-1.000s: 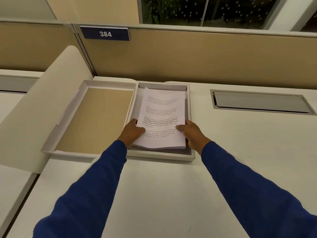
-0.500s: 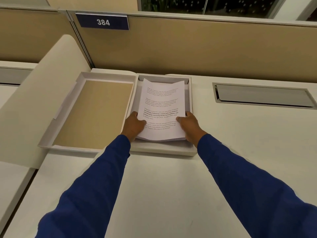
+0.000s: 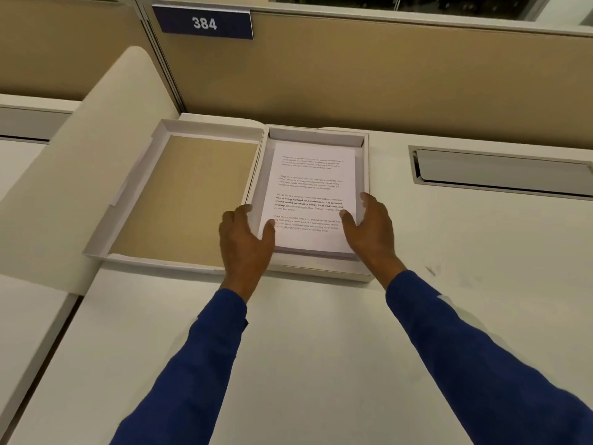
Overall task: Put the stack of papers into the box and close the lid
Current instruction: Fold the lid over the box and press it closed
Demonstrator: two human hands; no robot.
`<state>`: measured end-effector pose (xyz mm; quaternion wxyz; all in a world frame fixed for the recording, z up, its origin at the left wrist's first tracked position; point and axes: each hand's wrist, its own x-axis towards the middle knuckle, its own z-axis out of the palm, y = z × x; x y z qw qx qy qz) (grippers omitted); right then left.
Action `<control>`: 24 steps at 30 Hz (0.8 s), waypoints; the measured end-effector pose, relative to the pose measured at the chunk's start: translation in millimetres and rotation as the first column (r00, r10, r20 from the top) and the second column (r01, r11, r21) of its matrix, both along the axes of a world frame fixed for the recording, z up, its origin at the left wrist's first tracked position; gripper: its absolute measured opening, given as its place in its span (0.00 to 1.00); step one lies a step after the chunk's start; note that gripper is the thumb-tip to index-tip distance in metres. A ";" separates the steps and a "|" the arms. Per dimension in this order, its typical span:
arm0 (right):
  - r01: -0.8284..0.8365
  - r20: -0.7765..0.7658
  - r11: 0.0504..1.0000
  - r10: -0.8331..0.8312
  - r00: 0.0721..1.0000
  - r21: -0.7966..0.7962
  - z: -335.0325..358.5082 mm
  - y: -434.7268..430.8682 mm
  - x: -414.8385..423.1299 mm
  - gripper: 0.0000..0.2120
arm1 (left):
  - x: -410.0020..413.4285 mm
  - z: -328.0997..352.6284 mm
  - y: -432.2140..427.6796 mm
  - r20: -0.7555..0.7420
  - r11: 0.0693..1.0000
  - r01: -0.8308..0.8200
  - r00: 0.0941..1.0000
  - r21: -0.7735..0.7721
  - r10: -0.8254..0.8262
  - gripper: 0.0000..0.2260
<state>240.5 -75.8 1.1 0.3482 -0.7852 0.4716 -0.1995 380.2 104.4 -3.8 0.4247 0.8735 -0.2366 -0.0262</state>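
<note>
The stack of printed white papers (image 3: pixel 313 194) lies flat inside the shallow white box (image 3: pixel 317 133) on the desk. The box's lid (image 3: pixel 186 200) lies open flat on the left, its tan inside facing up, joined to the box along the middle edge. My left hand (image 3: pixel 245 244) hovers over the box's left wall, fingers spread, thumb touching the stack's left edge. At the stack's right edge my right hand (image 3: pixel 373 231) is also spread, thumb resting on the top sheet. Neither hand grips the papers.
A tan partition with a blue "384" sign (image 3: pixel 203 23) stands behind the box. A grey cable flap (image 3: pixel 500 171) is set into the white desk (image 3: pixel 321 332) at the right. A cream curved side panel (image 3: pixel 80 149) rises to the left of the lid.
The papers have gone from held and tilted to lying flat in the box. Both hands have let go and opened, with only the thumbs still on the stack.
</note>
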 end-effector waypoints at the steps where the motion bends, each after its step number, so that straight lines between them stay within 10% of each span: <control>1: 0.008 -0.015 0.999 -0.009 1.000 -0.051 -2.4 4.6 -5.3 0.28 | -3.1 0.1 8.7 0.024 0.997 -0.055 0.998 -0.046 0.056 0.23; 7: 0.095 -0.163 0.995 -0.087 0.983 0.040 -26.8 21.4 -29.1 0.35 | 2.4 -12.6 61.1 0.030 0.892 -0.451 0.891 -0.046 0.452 0.27; 11: 0.108 -0.250 0.993 -0.093 0.964 0.049 -37.8 22.8 -37.1 0.28 | 18.5 -25.8 90.9 -0.311 0.754 -0.657 0.717 -0.001 0.624 0.33; 14: 0.088 -0.253 0.996 -0.078 0.964 0.031 -40.7 21.5 -40.3 0.25 | 30.4 -27.3 102.0 -0.596 0.740 -0.668 0.564 0.077 0.571 0.33; 18: 0.070 -0.259 0.997 -0.064 0.964 0.015 -40.3 21.3 -40.6 0.24 | 41.2 -19.6 100.2 -0.640 0.778 -0.626 0.578 0.050 0.506 0.18; 24: 0.039 -0.256 0.999 -0.028 0.966 0.035 -38.2 19.8 -44.3 0.25 | 36.6 -4.6 85.6 -0.822 0.564 -0.771 0.506 -0.296 0.260 0.21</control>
